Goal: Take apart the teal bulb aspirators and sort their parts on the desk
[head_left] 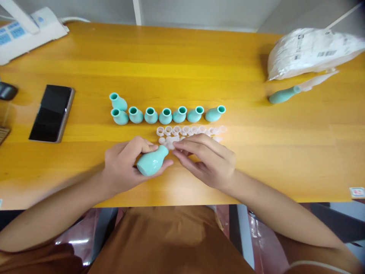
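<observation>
My left hand (125, 163) grips a turquoise vase-shaped bulb (150, 163), tilted with its narrow neck toward my right hand. The thumb lies along the neck and the fingers support it from below. My right hand (207, 158) is closed in a pinch just right of the bulb's mouth; whatever is between its fingertips blends with the pale pieces behind. Beyond both hands is a row of translucent plastic rings (176, 130). Small whitish translucent pieces (162, 140) lie in front of the rings, partly covered by my right hand.
Several turquoise bulbs (151, 116) stand lined up behind the rings. Another bulb with a translucent nozzle (282, 95) lies at right, near a white plastic bag (310, 55). On the left are a phone (51, 113) and a white device (42, 32). The wooden table (171, 61) ends near my body.
</observation>
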{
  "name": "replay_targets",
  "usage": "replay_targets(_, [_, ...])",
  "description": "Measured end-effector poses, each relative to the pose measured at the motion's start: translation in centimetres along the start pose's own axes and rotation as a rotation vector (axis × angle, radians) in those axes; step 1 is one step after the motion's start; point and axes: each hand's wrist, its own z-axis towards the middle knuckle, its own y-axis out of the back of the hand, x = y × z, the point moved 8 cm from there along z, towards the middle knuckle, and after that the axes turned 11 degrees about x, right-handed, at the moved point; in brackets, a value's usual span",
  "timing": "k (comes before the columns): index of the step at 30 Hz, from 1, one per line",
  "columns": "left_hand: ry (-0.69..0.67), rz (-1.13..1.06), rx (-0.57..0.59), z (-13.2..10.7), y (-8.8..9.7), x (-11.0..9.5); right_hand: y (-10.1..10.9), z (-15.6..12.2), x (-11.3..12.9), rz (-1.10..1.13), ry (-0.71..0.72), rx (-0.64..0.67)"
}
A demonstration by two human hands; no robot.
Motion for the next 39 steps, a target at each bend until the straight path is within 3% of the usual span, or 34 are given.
replay_targets(8, [0.007,-0.087,0.013,0.0,-0.4,-0.1,0.1,0.1,0.3,-0.023,0.014,-0.002])
replay_targets(18, [-0.122,-0.153,0.088,-0.3,-0.8,-0.4,-0.3,0.1,-1.1,0.290,-0.120,0.074])
replay_targets(22, [-0.108,-0.146,0.080,0.0,-0.7,-0.4,-0.1,0.1,-0.9,0.232,-0.091,0.018])
replay_targets(26, [-0.122,-0.289,0.073,-0.1,-0.7,-0.4,0.3,0.3,-0.4,0.188,-0.064,-0.018])
replay_targets(34, [-0.086,-0.160,0.034,-0.5,-0.3,-0.4,0.5,0.2,0.2,0.093,-0.005,-0.021])
replay_targets(39, [-0.068,-0.185,0.104,-0.4,-0.9,-0.2,0.3,0.1,-0.2,0.132,-0.060,-0.014])
